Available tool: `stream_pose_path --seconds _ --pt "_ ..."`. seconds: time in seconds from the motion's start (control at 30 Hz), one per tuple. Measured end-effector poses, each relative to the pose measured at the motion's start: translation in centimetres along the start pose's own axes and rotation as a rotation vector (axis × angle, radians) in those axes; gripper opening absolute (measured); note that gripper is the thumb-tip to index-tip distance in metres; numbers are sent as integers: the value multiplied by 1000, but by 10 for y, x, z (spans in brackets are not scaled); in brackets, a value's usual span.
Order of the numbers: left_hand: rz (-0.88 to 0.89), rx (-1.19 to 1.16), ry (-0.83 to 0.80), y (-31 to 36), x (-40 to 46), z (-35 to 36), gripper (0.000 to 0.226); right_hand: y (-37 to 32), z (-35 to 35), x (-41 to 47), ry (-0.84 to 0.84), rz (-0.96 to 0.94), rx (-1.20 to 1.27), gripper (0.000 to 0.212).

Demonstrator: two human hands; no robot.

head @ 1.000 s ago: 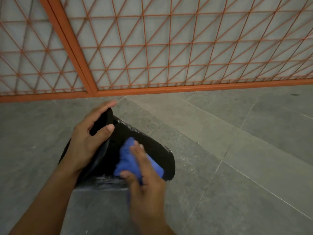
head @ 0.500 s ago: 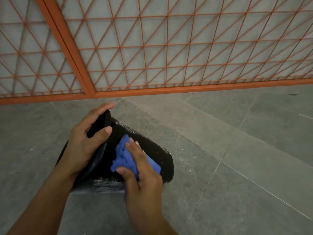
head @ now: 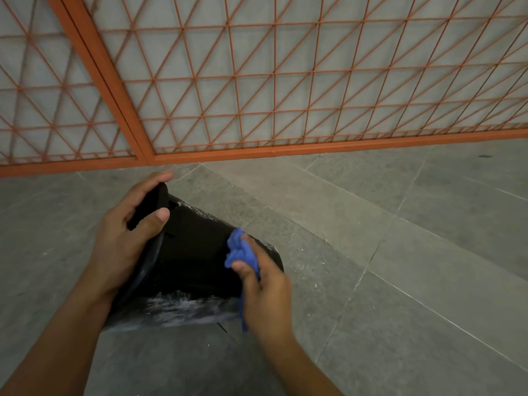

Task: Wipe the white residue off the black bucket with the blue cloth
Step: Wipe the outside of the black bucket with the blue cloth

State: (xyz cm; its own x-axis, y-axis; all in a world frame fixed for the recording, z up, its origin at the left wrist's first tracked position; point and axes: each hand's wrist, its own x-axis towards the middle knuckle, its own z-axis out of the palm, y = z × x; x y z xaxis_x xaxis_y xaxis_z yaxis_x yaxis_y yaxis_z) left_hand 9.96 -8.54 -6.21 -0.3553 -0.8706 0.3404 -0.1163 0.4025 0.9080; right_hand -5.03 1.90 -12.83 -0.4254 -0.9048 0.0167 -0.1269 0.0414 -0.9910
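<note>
The black bucket (head: 194, 252) lies on its side on the grey floor, rim to the left and base to the right. My left hand (head: 125, 238) grips its rim, thumb on the outside. My right hand (head: 263, 284) holds the bunched blue cloth (head: 238, 250) pressed against the bucket's wall near the base end. White residue (head: 183, 308) streaks the lower side of the bucket, and a thinner white line runs along its upper edge. The bucket's inside is hidden.
An orange metal grille (head: 274, 90) with a thick diagonal post stands just behind the bucket, its bottom rail on the floor. Grey floor tiles (head: 400, 252) stretch to the right and toward me.
My right hand has slid the blue cloth along the bucket's wall from the middle to the base end on the right. My left hand keeps its grip on the rim.
</note>
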Motion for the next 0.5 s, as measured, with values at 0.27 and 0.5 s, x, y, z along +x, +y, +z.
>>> stream_pose_path --seconds 0.27,0.5 --pt "-13 4 -3 4 -1 2 52 21 -24 8 114 182 -116 32" --pt "4 17 0 5 0 5 53 22 -22 35 134 105 -163 28"
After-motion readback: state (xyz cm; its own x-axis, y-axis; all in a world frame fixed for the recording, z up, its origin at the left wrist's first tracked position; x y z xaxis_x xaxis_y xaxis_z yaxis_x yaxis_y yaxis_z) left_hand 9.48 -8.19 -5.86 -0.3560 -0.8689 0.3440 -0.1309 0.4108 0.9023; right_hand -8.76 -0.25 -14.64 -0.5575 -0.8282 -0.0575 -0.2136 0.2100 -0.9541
